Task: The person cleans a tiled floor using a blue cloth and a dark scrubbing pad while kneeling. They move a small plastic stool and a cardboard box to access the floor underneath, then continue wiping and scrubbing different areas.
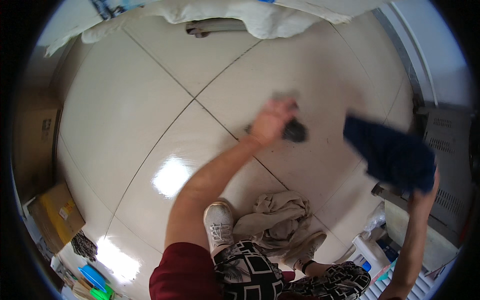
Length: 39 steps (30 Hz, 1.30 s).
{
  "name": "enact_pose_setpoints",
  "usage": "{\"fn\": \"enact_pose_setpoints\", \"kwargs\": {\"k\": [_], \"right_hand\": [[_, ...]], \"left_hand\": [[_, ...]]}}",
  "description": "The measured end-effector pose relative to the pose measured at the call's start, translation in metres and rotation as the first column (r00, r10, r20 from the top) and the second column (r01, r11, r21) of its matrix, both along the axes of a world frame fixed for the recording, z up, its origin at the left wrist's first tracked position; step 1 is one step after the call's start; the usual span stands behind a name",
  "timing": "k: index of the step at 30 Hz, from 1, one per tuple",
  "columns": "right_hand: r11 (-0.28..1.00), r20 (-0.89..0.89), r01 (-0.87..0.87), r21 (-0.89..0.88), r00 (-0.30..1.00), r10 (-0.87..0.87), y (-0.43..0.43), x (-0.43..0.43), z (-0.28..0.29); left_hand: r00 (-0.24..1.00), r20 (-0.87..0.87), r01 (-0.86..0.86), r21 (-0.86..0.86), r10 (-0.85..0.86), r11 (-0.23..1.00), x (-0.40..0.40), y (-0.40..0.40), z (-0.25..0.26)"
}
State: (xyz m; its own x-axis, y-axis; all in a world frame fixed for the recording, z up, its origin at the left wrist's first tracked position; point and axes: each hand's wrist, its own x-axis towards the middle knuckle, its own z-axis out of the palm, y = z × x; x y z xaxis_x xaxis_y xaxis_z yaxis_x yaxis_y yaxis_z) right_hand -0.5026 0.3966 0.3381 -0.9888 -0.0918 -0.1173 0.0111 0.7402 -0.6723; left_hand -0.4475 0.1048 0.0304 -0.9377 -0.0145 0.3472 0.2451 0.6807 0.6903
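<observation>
My right hand (425,195) grips a folded dark navy cloth (392,153) at the right side, held up off the floor. Part of that hand is hidden behind the fabric. In the middle, my left hand (273,118) is blurred by motion over the tiled floor (150,93). Right beside its fingers is a small dark item (295,131), also blurred. Whether the fingers hold it or only pass above it, I cannot tell. A crumpled beige cloth (287,210) lies between my shoes (219,225), close to my feet.
White fabric (225,9) hangs along the far side, with a greyish rolled object (217,27) on the floor beneath. Cardboard boxes (35,146) line the left. A vented grey metal unit (448,157) and a white plastic stool (369,251) stand right. A blue plastic item (93,277) lies lower left.
</observation>
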Motion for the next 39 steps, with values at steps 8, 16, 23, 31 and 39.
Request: {"fn": "enact_pose_setpoints", "kwargs": {"k": [8, 16, 23, 31, 39], "right_hand": [[0.914, -0.122, -0.084, 0.396, 0.982, 0.143, 0.132, 0.156, -0.007], [0.774, 0.225, 0.470, -0.425, 0.883, -0.413, 0.118, 0.165, -0.035], [0.861, 0.108, 0.432, -0.267, 0.902, -0.419, 0.145, 0.172, -0.034], [0.951, -0.055, 0.214, 0.222, 0.977, -0.207, 0.215, 0.198, -0.032], [0.908, -0.063, 0.116, 0.403, 0.993, -0.099, 0.191, 0.201, -0.017]], "left_hand": [[0.731, 0.089, -0.558, -0.493, 0.677, 0.668, -0.076, -0.085, -0.021], [0.938, 0.158, 0.338, -0.210, -0.309, 0.917, 0.014, 0.161, -0.034], [0.984, 0.150, -0.097, 0.017, 0.093, 0.995, 0.041, 0.040, -0.004], [0.804, 0.166, -0.392, -0.575, 0.571, 0.719, 0.064, -0.103, -0.054], [0.860, 0.120, 0.479, 0.150, -0.496, 0.865, 0.155, 0.166, -0.010]]}}
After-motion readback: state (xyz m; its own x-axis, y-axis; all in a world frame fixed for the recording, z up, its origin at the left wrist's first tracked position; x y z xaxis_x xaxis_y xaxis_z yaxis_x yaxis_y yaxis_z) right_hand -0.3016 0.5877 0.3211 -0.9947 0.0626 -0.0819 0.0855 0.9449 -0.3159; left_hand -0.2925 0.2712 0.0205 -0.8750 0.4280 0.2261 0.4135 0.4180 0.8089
